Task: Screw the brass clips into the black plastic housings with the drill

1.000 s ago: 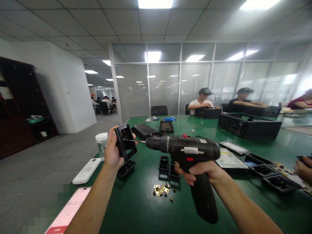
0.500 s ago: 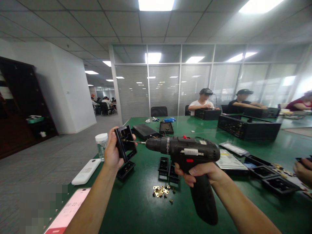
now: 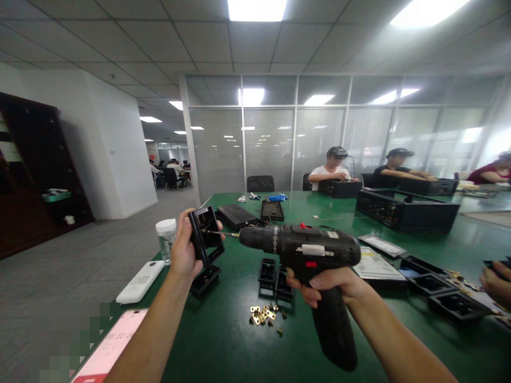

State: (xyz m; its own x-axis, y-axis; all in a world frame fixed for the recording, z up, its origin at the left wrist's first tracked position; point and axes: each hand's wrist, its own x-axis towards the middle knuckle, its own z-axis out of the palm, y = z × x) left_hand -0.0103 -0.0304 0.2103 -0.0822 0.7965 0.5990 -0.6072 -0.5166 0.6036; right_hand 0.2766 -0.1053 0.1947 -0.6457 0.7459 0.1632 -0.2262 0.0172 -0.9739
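My left hand (image 3: 186, 249) is closed around the edge of a black plastic frame (image 3: 213, 252), held tilted above the table. In my right hand (image 3: 325, 282) is a black cordless drill (image 3: 311, 244), gripped by its handle and pointing left. Its long bit (image 3: 225, 233) reaches into the frame; the tip meets the inner side by a small brass-coloured piece, too small to make out. Below the drill, small brass plates and screws (image 3: 262, 316) lie in a loose pile. Two similar black frames (image 3: 267, 273) lie behind the pile, and another black frame (image 3: 206, 281) rests under my left hand.
On the left stand a lidded clear jar (image 3: 166, 242), a white device (image 3: 140, 282) and a phone (image 3: 112, 346). More black frames (image 3: 459, 306) lie to the right, near another person's hand (image 3: 495, 279). A black case (image 3: 407, 210) stands further back, with people seated beyond.
The drill and the black frame hold almost the same position, with the bit still against the frame. Only a slight shift of the whole view shows.
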